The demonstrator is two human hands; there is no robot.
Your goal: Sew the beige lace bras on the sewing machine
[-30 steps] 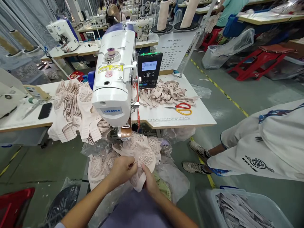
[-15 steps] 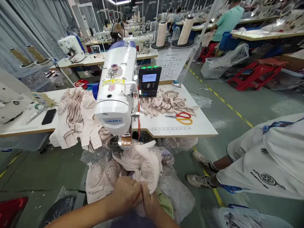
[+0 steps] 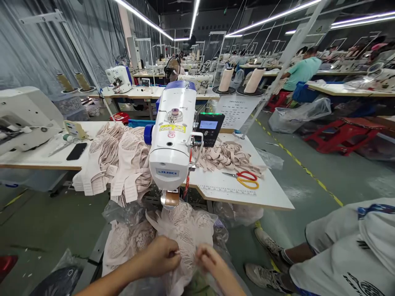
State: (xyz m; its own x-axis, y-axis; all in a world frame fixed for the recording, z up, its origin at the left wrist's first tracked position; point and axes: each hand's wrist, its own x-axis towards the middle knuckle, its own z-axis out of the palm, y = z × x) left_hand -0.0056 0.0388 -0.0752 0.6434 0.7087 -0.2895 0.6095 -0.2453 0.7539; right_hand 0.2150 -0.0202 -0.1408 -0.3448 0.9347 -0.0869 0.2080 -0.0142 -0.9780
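Observation:
A beige lace bra [image 3: 185,236] hangs below the sewing machine's head, over my lap. My left hand [image 3: 162,257] is closed in a pinch at its left side, the fingertips against the fabric. My right hand [image 3: 211,263] is at its right side with the fingers curled; motion smears them, so I cannot tell whether they grip the edge. More lace bras [image 3: 123,246] lie to the left, beside my left forearm. The white sewing machine [image 3: 173,135] stands straight ahead, above the bra.
Stacked bras [image 3: 105,164] hang over the table's left edge. On the right of the table [image 3: 222,193] lie a pile of straps [image 3: 228,156] and scissors [image 3: 247,179]. A phone [image 3: 77,151] lies at left. A person in light shorts [image 3: 336,242] stands close on the right.
My hands have moved apart from being pressed together, the left going left and the right going right. The bra is now spread between them. The camera has tilted up.

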